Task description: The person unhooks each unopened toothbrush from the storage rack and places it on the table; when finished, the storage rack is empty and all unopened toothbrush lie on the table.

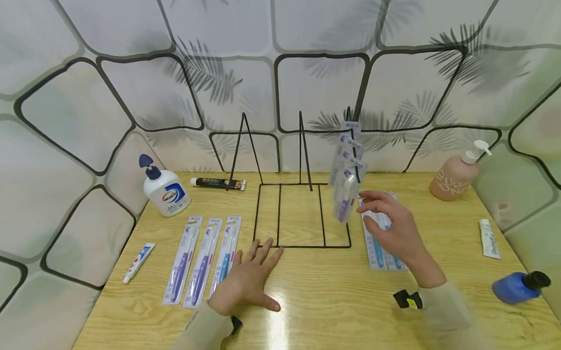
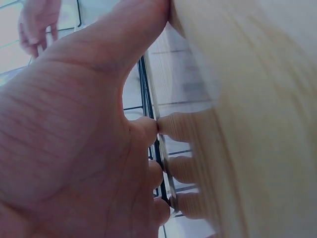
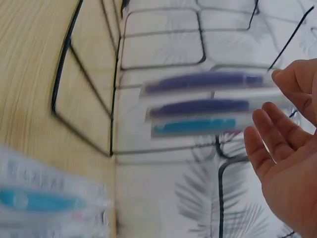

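Note:
A black wire rack (image 1: 302, 246) stands on the table, with several packaged toothbrushes (image 1: 345, 197) hanging from its right hook. Beside the front pack is my right hand (image 1: 397, 229), fingers loosely bent and apart from each other. In the right wrist view that hand (image 3: 292, 153) lies by the upper end of the packs (image 3: 198, 106), gripping none; light contact cannot be ruled out. My left hand (image 1: 250, 280) is spread palm down, fingertips at the rack's front base wire. Its palm (image 2: 64, 129) shows in the left wrist view. Beneath my right hand lie blue packaged toothbrushes (image 1: 377, 252).
Three packaged toothbrushes (image 1: 203, 263) lie left of the rack. A white pump bottle (image 1: 167, 193), black toothpaste tube (image 1: 216, 183) and small tube (image 1: 139, 263) are on the left. A pink pump bottle (image 1: 453, 177), white tube (image 1: 489, 239) and blue bottle (image 1: 515, 288) stand or lie right.

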Available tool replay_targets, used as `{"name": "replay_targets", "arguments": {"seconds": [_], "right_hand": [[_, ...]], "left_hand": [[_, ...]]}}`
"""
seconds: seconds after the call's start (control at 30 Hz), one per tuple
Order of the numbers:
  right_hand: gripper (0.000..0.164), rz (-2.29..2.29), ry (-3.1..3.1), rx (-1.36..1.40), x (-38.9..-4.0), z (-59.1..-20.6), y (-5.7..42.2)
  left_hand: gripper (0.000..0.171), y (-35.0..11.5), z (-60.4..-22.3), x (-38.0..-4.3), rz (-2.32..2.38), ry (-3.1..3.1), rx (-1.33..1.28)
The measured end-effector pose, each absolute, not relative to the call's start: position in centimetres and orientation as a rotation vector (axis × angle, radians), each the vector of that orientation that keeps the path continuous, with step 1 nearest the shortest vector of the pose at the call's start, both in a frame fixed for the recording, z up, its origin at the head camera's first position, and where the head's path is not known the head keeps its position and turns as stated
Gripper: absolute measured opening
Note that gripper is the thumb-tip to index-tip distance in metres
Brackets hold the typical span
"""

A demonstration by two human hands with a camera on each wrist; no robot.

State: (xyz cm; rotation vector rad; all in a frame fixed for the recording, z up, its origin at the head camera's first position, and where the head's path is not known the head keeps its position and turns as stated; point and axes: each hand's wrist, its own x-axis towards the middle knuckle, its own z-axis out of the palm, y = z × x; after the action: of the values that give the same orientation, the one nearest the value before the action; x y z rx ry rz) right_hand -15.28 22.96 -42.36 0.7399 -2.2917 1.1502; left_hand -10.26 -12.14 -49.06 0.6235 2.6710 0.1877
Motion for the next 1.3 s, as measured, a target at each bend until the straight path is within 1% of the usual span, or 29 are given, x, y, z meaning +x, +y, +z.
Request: {"name": "replay_targets", "arguments": {"seconds": [0.1,0.27,0.47,0.67,0.83,1.07,1.17,1.3], "right_hand": [[0.029,1.213,-2.249,0.803,-15.0,-42.0,21.3],[0.022,1.229,-2.182,0.776,-15.3,-42.0,19.6],[0.023,1.28,-2.078,0.723,-15.2,-42.0,18.9],[0.025,1.354,-2.041,0.667,-14.2,-41.6,19.2],[0.027,1.354,-2.047,0.645,-13.4,-41.3,20.2],[0.027,1.218,-2.057,0.597,-13.2,-40.6,22.7],[0.024,1.14,-2.111,0.491,-13.5,-40.5,24.5],[0.015,1.03,-2.265,0.32,-14.7,-40.9,28.0]], "left_hand": [[0.134,-12.1,-49.0,-10.2,0.188,2.671,0.621],[0.133,-12.0,-49.0,-10.1,0.191,2.667,0.624],[0.133,-11.9,-49.0,-10.0,0.192,2.655,0.627],[0.133,-11.9,-49.0,-10.0,0.191,2.658,0.619],[0.133,-11.9,-48.8,-10.1,0.178,2.655,0.609],[0.133,-12.0,-48.7,-10.0,0.194,2.656,0.61],[0.133,-12.0,-48.6,-10.1,0.194,2.659,0.613],[0.133,-12.0,-48.6,-10.1,0.19,2.663,0.611]]}}
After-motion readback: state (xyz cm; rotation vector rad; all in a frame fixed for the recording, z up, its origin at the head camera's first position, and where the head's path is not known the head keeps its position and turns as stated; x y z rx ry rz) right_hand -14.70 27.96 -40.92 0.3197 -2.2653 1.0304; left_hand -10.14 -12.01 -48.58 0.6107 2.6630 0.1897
